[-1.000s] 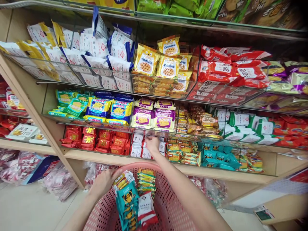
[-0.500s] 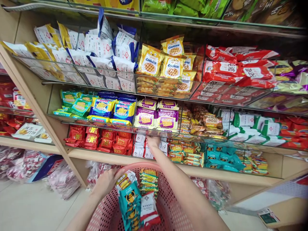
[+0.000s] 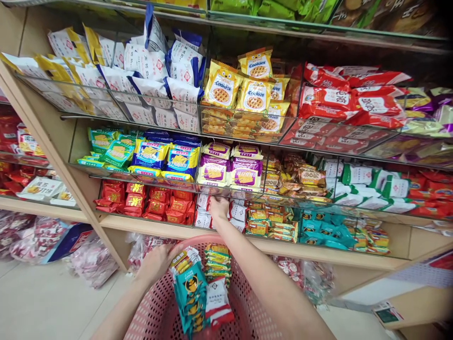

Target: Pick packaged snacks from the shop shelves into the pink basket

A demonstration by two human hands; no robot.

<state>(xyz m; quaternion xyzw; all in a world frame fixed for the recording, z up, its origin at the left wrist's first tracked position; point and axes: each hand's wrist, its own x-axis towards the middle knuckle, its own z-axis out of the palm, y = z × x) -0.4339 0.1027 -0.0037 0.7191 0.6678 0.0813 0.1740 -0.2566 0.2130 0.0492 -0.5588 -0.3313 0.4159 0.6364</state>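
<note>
My left hand [image 3: 157,262] is closed over the left part of the rim of a pink perforated plastic basket [image 3: 244,283]. In the basket lie teal snack packets [image 3: 191,288], a stack of green-and-yellow packets [image 3: 217,264] and a white-and-red packet [image 3: 217,300]. My right hand [image 3: 218,208] reaches over the basket into the lowest shelf, among small white snack packets [image 3: 238,211]. Its fingers are curled against a white packet [image 3: 203,202] there; the fingertips are partly hidden.
Glass-fronted wooden shelves hold red packets [image 3: 155,203], purple-and-cream packets [image 3: 246,172] and yellow cookie packets [image 3: 221,87]. A glass divider strip [image 3: 226,191] runs just above my right hand. Plastic bags [image 3: 94,262] lie on the floor below the shelf.
My right hand has shifted slightly left and down within the white packets, and more of it shows. My left hand and the basket keep nearly the same place.
</note>
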